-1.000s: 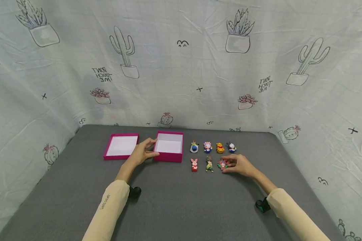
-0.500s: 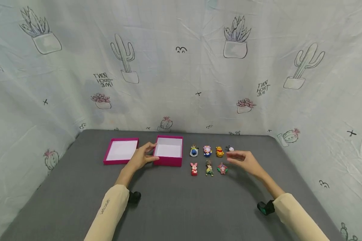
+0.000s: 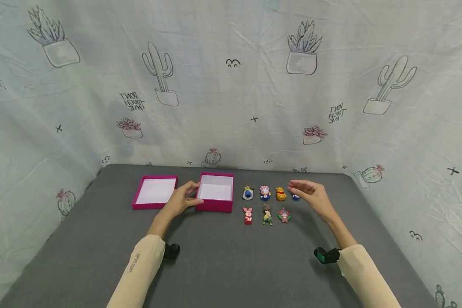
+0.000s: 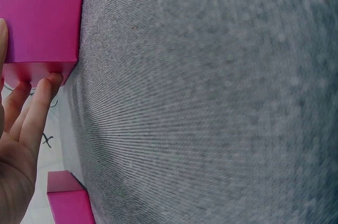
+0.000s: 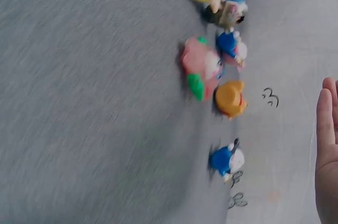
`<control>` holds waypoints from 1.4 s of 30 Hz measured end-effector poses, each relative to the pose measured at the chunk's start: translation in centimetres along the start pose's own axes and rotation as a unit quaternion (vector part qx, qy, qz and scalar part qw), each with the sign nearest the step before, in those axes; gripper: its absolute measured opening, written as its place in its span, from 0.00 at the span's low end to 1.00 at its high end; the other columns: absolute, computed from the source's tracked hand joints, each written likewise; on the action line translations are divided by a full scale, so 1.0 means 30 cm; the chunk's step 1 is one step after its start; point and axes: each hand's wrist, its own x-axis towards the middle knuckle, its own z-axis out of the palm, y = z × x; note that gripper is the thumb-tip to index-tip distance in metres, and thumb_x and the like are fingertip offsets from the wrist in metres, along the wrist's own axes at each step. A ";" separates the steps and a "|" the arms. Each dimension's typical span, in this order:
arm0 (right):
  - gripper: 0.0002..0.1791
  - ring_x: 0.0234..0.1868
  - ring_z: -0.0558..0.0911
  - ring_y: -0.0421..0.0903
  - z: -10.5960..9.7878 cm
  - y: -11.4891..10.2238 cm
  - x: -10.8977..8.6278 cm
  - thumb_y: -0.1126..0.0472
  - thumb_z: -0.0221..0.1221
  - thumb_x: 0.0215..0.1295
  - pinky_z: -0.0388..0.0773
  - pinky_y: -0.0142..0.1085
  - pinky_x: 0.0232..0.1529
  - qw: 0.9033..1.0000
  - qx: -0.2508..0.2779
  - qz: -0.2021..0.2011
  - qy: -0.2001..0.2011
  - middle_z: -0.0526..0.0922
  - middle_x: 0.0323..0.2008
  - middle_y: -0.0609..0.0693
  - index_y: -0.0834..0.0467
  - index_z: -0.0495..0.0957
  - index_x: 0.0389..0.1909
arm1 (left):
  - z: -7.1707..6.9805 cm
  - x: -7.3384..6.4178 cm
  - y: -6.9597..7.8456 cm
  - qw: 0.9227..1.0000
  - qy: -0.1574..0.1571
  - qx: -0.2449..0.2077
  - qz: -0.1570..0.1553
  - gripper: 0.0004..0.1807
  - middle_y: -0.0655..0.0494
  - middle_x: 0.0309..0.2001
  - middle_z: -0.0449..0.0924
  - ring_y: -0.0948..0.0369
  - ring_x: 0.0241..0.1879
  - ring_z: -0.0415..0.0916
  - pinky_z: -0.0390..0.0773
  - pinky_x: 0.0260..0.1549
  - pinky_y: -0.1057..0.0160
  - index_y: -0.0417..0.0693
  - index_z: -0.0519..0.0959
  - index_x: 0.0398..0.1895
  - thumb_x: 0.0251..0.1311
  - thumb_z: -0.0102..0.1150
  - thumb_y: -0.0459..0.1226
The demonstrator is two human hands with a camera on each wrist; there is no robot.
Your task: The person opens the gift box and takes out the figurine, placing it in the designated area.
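At the left wall of an open magenta box (image 3: 214,206), white inside, my left hand (image 3: 179,200) holds the near left corner. Its thumb lies on the front face and its fingertips on the side wall, as the left wrist view shows of the fingers (image 4: 38,110). My right hand (image 3: 312,195) hovers with extended fingers over a blue-and-white figurine (image 5: 224,159), partly hiding it in the head view; nothing is in this hand. Nearest to it are a yellow bear figurine (image 3: 280,194) and a pink flower-shaped figurine with green parts (image 3: 284,215).
Left of the box lies its magenta lid (image 3: 155,191), white inside up. More figurines stand in two rows: a blue-and-white one (image 3: 248,192), a pink-and-blue one (image 3: 265,193), a pink rabbit-eared one (image 3: 248,216) and a green-clad one (image 3: 267,215). A printed curtain (image 3: 223,94) hangs behind the grey table.
My right hand has let go of the flower-shaped figurine and moved back and right, over the blue-and-white one. My left hand stays at the box; the head view has tilted slightly.
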 end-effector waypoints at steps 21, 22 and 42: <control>0.16 0.50 0.82 0.51 0.154 -0.054 0.134 0.73 0.58 0.64 0.79 0.42 0.51 0.995 0.073 -0.028 -0.066 0.81 0.49 0.63 0.73 0.74 0.53 | -0.011 0.008 0.001 1.000 0.004 0.006 0.000 0.26 0.45 0.68 0.63 0.44 0.60 0.70 0.76 0.51 0.46 0.36 0.70 0.52 0.52 0.69 0.33; 0.16 0.51 0.82 0.52 0.163 -0.060 0.142 0.73 0.58 0.64 0.78 0.43 0.51 0.994 0.077 -0.028 -0.073 0.81 0.49 0.63 0.74 0.74 0.53 | -0.011 0.009 -0.001 1.000 0.004 0.006 0.000 0.26 0.45 0.68 0.63 0.44 0.59 0.70 0.76 0.51 0.46 0.36 0.70 0.52 0.52 0.69 0.33; 0.15 0.49 0.83 0.48 0.401 -0.077 0.285 0.70 0.60 0.64 0.78 0.48 0.51 0.985 0.090 -0.012 -0.149 0.80 0.49 0.66 0.70 0.78 0.51 | 0.005 -0.008 -0.015 0.999 0.011 0.001 0.048 0.25 0.42 0.66 0.64 0.42 0.59 0.70 0.79 0.46 0.49 0.36 0.71 0.49 0.52 0.69 0.38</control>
